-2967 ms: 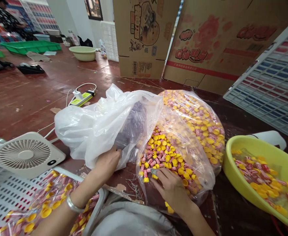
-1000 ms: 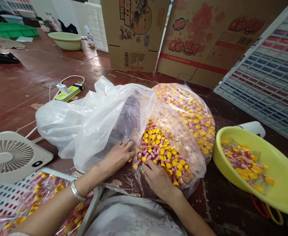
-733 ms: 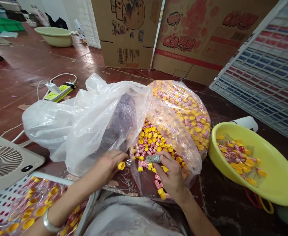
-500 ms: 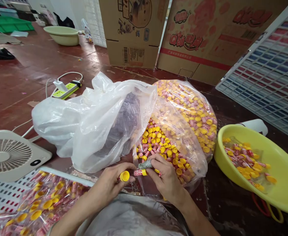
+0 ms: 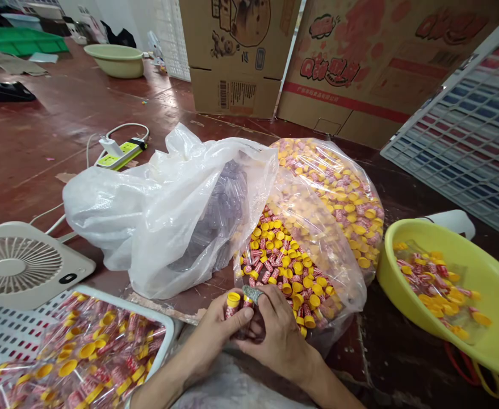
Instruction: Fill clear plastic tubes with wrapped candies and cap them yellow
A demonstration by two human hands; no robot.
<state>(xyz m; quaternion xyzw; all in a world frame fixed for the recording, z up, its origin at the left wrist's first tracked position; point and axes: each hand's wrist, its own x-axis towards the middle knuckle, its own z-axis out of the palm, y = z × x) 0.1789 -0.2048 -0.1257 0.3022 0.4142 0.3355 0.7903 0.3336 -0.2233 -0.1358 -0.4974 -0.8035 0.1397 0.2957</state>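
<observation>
My left hand is closed on a small red-and-white patterned tube with a yellow cap-like end facing up. Close beside it, a second tube of the same kind stands at the fingers of my right hand, which are curled in against the left hand. A grey speckled wrap covers one right fingertip. The lower ends of both tubes are hidden by the fingers. Just beyond the hands, a clear plastic bag lies open, with many loose yellow-ended tubes inside.
A white crumpled bag with clear plastic pieces lies left of centre. At lower left are a white basket of bagged tubes and a fan. A yellow basin with more tubes stands right. Cardboard boxes stand behind.
My hands have come together, and the right-hand tube has turned from lying sideways to upright beside the left-hand one. The whole view has shifted slightly.
</observation>
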